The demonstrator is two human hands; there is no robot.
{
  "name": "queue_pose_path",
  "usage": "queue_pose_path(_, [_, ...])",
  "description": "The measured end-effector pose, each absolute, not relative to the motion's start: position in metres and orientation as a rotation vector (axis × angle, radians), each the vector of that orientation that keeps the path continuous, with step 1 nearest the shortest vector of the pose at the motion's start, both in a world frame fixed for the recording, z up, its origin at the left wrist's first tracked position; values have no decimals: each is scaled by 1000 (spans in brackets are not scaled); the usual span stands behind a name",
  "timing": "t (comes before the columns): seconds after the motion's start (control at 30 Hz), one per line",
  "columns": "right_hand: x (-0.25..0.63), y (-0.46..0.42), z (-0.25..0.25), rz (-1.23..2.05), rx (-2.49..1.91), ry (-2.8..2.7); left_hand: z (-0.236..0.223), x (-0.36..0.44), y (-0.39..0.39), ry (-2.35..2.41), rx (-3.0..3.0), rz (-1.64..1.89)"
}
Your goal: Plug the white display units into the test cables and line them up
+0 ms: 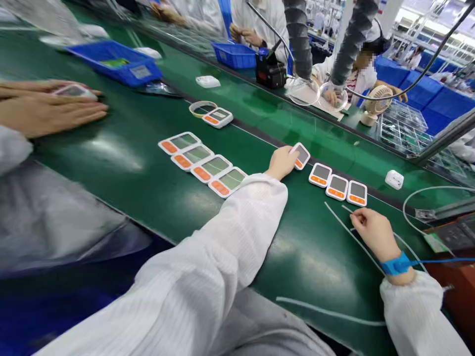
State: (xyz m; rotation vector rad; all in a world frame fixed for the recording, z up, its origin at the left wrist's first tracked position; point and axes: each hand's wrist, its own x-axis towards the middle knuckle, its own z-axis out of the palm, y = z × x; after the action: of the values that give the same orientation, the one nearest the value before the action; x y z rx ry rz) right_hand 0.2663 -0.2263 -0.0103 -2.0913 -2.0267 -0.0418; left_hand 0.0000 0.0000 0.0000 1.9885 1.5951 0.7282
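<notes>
Head view: left fingers [290, 157] pinch a white-orange device [302, 154]; right fingers [361, 216] pinch a pale strip [346, 209].

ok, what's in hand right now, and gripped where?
Left hand: a white display unit with an orange button strip, held by its left edge. Right hand: can't tell whether it pinches the thin pale strip by its fingertips.

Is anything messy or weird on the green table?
A bit messy: thin white strips lie loose and scattered on the green table, one near its edge. I can't see anything spilled or broken.
</notes>
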Motion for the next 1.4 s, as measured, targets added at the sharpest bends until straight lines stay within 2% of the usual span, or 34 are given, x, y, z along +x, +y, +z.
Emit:
queue_pose_path(0.17, [259, -182, -5, -327, -2034, -2102, 2, 9, -7, 1557, 2019, 644])
queue_pose_path(0.3, [243, -150, -9, -269, -2202, -2113, -1, 15, -13, 1633, 2059, 659])
queue_pose_path(0.6, [261, -125, -1, -285, -2180, -2147, -22, 31, -11, 1421, 2074, 1027])
queue_pose_path(1.0, [290, 2, 6, -265, -2426, -1832, -24, 31, -10, 1357, 1919, 1151])
queue_pose_path(1.17, [246, -7, 2, -256, -2361, -1902, -24, 30, -4, 1362, 1788, 1254])
queue_pose_path(1.33, [174, -68, -4, -249, -2072, -2238, -20, 34, -6, 1295, 1661, 1329])
queue_pose_path(1.4, [155, -86, -6, -289, -2144, -2262, -18, 35, -10, 1218, 1582, 1338])
